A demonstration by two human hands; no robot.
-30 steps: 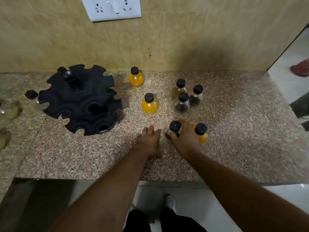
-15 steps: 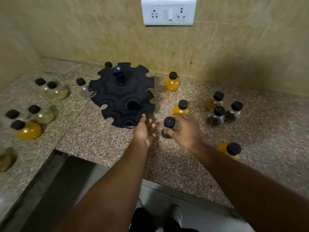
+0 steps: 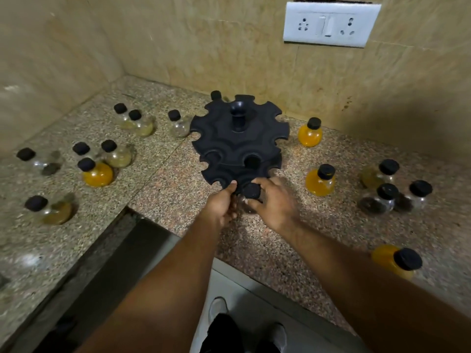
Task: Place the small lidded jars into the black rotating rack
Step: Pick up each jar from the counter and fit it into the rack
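On the granite counter [image 3: 168, 200], right hand [image 3: 275, 202] clamps a jar [image 3: 251, 191] at the rack [image 3: 237, 146]; left hand [image 3: 220, 206] touches its rim, grip unclear.

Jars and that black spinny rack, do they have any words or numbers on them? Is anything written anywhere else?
No readable text anywhere in this view.
Orange jar: plain black cap, no label.
Black rack: no lettering.
Jar in the right hand: blurred, no label made out.
White socket plate on the wall: only holes and a switch, no words.
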